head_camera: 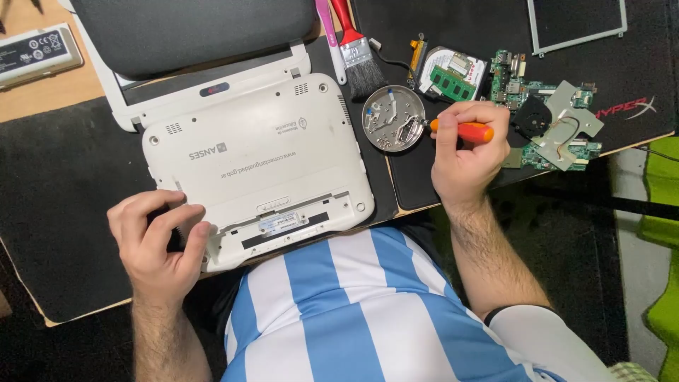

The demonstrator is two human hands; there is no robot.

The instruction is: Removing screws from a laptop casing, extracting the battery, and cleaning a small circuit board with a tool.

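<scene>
Black desk mat [64,170] w/ parts — left hand [159,237] grips white laptop [258,155], right hand [467,152] clenches orange screwdriver [467,130].

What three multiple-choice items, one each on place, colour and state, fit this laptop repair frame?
1. Where is the round metal dish?
A. Right of the white laptop
B. On the laptop
C. Beside the battery

2. What colour is the screwdriver handle?
A. Blue
B. Orange
C. Green

3. How does the laptop lie?
A. Screen up and lit
B. Closed, standing on edge
C. Underside up

Answers: 1 A, the dish sits on the mat between the laptop and the right hand. 2 B, orange shows in that fist. 3 C, vents and screw holes face up; the left hand grips its corner.
</scene>
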